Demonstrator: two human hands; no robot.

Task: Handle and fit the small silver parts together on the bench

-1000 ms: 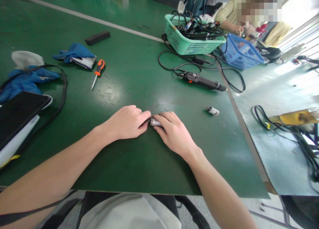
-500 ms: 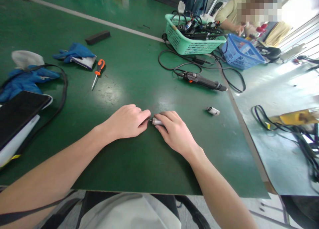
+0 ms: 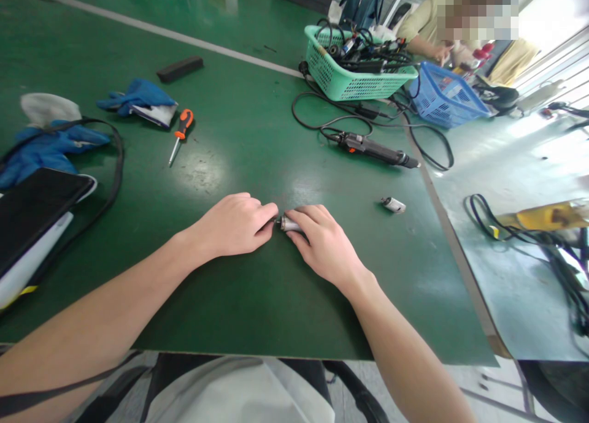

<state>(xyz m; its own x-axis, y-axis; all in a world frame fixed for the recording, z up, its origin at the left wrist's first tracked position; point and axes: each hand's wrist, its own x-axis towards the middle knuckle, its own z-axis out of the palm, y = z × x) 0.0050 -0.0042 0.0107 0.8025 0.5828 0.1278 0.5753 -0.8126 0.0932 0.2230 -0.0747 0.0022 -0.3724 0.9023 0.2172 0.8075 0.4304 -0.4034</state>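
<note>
Low over the green table (image 3: 257, 312), my right hand (image 3: 324, 242) is closed around a small silver cylinder (image 3: 289, 224) that looks like a little motor. Its dark end points left, toward my left hand (image 3: 243, 224). That left hand is closed, thumb and forefinger pinched at the tip of the cylinder's dark end; what they hold is mostly hidden by the fingers. A second small silver cylinder (image 3: 393, 205) lies on the table to the right, apart from both hands.
A corded electric screwdriver (image 3: 380, 151) lies beyond my right hand, below a green basket (image 3: 359, 83) of cables and parts. A blue basket (image 3: 446, 98) stands beside it, near another person. Leftward are an orange-handled screwdriver (image 3: 184, 125), blue gloves (image 3: 142, 98) and a phone (image 3: 41, 208).
</note>
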